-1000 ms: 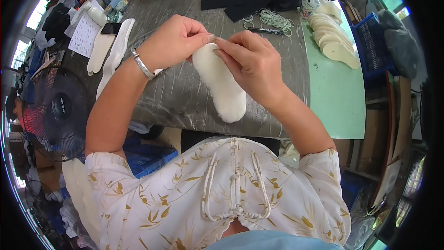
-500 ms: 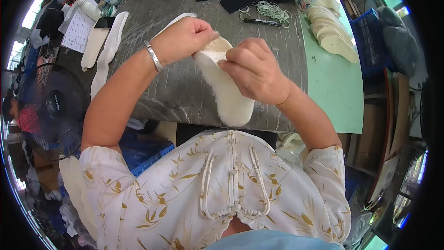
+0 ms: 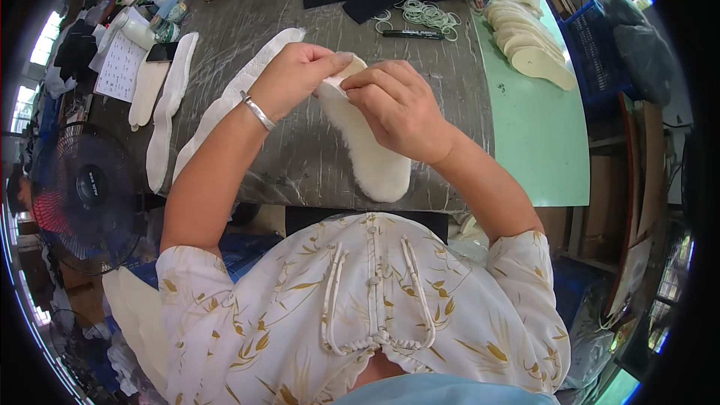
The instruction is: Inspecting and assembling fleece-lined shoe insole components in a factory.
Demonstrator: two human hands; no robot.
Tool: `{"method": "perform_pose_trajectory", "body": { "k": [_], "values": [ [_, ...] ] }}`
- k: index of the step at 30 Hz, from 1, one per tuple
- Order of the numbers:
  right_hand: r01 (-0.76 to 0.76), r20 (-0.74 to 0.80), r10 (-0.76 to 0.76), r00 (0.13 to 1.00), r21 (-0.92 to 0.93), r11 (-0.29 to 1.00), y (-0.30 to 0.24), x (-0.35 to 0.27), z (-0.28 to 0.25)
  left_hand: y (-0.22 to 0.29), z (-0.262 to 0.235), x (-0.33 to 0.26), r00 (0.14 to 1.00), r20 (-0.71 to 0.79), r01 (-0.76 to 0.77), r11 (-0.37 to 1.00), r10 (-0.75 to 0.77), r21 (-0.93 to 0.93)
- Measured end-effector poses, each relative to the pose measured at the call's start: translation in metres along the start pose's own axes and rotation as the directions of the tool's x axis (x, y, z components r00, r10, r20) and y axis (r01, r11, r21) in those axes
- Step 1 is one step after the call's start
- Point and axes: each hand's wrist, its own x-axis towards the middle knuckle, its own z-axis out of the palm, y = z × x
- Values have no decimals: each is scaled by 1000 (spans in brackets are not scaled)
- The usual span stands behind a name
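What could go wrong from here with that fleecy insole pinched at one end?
Both hands, left hand and right hand, grip only the far end of the fleecy insole, so the free end may drag on the wrinkled table cover. It also lies near the table edge and could slip off. The loose rubber bands and marker pen might snag it if pushed forward.

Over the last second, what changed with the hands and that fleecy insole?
Little changed. Both hands kept their grip on the far end of the white fleecy insole, the left hand and the right hand pinching close together there; it shifted only slightly. The long white strip under the left wrist, the stack of insoles and the rubber bands stayed put.
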Motion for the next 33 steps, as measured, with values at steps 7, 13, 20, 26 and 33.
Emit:
{"method": "perform_pose_trajectory", "body": {
  "k": [7, 13, 20, 26, 33],
  "values": [
    [64, 213, -164, 963, 411, 909, -59, -12, -20, 2, -80, 38, 806, -588, -31, 986, -72, -162],
    [-143, 199, 80, 977, 324, 935, -35, -23, -16, -2, -61, 35, 961, -208, -215, 967, 184, -139],
    [47, 137, -76, 988, 206, 978, -27, -10, -40, 27, -16, 8, 906, -369, -320, 906, 207, -277],
    [31, 216, -75, 973, 201, 979, -47, -49, -50, 25, -5, 0, 755, -574, -516, 827, 316, -223],
    [-100, 242, 49, 969, 207, 973, -53, -76, -56, 32, -1, 0, 760, -565, -524, 818, 322, -239]
  ]
}}
